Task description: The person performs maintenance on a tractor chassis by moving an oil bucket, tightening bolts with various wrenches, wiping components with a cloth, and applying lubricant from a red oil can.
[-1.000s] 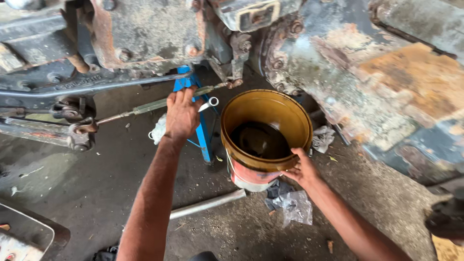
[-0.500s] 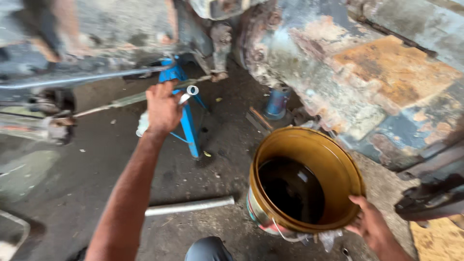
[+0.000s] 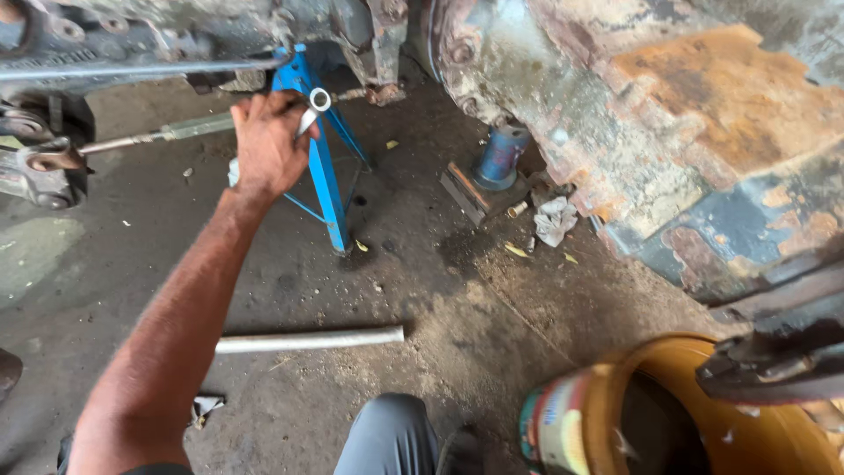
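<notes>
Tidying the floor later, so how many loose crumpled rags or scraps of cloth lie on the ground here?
2: a pale rag beside the rusty housing near the blue jack, and a small scrap under the left forearm. More may be hidden under the machinery.

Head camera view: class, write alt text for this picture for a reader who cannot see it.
A person's left hand grips a ring-ended spanner beside a blue stand under rusty machinery. A pale pipe lies on the oily floor; a yellow bucket sits at lower right.
</notes>
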